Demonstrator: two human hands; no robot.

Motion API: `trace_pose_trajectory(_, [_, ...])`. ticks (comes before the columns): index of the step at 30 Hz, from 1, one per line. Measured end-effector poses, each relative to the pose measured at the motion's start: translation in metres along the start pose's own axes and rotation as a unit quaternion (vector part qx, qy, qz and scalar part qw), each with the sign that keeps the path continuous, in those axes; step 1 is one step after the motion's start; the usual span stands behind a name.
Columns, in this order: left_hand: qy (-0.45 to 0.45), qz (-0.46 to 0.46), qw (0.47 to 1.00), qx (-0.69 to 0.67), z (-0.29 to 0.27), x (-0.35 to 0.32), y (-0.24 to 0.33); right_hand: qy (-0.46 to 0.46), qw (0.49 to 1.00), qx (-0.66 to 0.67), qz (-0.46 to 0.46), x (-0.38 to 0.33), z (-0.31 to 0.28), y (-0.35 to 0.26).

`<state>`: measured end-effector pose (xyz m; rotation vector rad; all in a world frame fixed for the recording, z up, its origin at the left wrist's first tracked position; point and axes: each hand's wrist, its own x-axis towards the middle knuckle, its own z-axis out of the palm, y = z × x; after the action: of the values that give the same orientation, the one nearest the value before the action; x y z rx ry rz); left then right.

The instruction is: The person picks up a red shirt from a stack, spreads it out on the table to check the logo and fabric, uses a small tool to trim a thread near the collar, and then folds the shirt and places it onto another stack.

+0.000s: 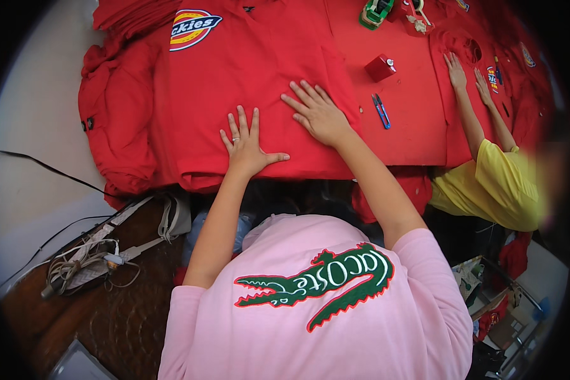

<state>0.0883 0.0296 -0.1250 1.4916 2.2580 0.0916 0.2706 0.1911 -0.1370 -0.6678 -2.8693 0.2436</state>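
Note:
A red shirt [221, 88] with a printed oval patch near its far left lies spread on the table in front of me. My left hand [247, 152] rests flat on its near part, fingers spread, a ring on one finger. Farther right and a little farther away, my right hand [322, 120] also presses flat on the cloth with its fingers apart. Neither hand grasps anything. To the right of the shirt, a pair of blue thread snips [381, 111] lies on the red tabletop [411, 133], near a small red block-shaped container [380, 68] with a metallic end.
Bunched red garments [117, 120] hang at the table's left edge. A green tape dispenser [375, 12] and a red one [417, 18] stand at the back. On the right, a co-worker in yellow [494, 183] has both hands on another red garment. Tangled cables [76, 272] lie lower left.

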Motion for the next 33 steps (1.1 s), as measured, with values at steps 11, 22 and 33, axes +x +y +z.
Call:
trace_pose_trajectory(11, [-0.018,-0.002,1.0,-0.008,-0.001,0.002,-0.004,0.069,0.987,-0.009,0.142,0.008,0.014,-0.019])
trace_pose_trajectory(22, [-0.061,-0.006,0.998,-0.014,-0.009,0.003,-0.003,0.079,0.987,0.056,0.13,-0.02,-0.001,-0.036])
trace_pose_trajectory(33, [-0.073,-0.006,0.997,-0.015,-0.01,0.004,-0.003,0.103,0.98,0.137,0.098,-0.028,0.006,-0.038])
